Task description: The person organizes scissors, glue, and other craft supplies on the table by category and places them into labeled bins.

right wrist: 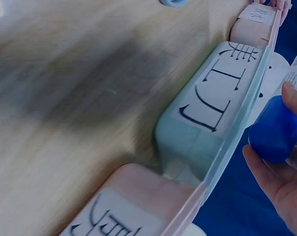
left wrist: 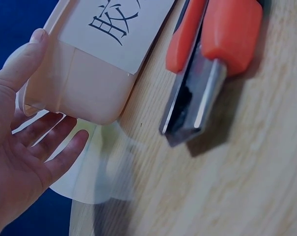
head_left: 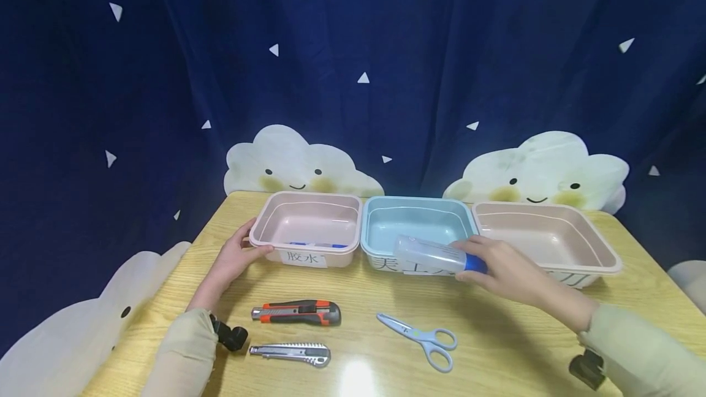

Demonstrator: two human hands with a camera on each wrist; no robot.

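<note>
- Head view: the right hand (head_left: 499,267) grips a translucent plastic bottle with a blue cap (head_left: 430,254) by its capped end, holding it tilted at the front rim of the light-blue rectangular plastic tub (head_left: 417,216), with the body pointing away from the palm.
- The step in hand seems to be carrying the bottle across the tubs; the next move probably calls for lifting it clear of the rims, then loosening the fingers over a tub.
- The left hand (head_left: 234,259) rests at the near corner of the pink rectangular plastic tub (head_left: 331,213), its forearm angled inward; nearer the body lie an orange-and-black utility knife (head_left: 298,312) and a silver-grey utility knife (head_left: 290,353).
- Between the forearms, light-blue scissors (head_left: 421,340) lie on the pale wooden worktop (head_left: 361,305).
- Left wrist view: the left hand's thumb touches the pink tub's corner, the other fingers loosely spread, nothing firmly grasped.
- Right wrist view: the right hand's thumb and fingers close round the bottle's capped end, beside the light-blue tub's rim.
</note>
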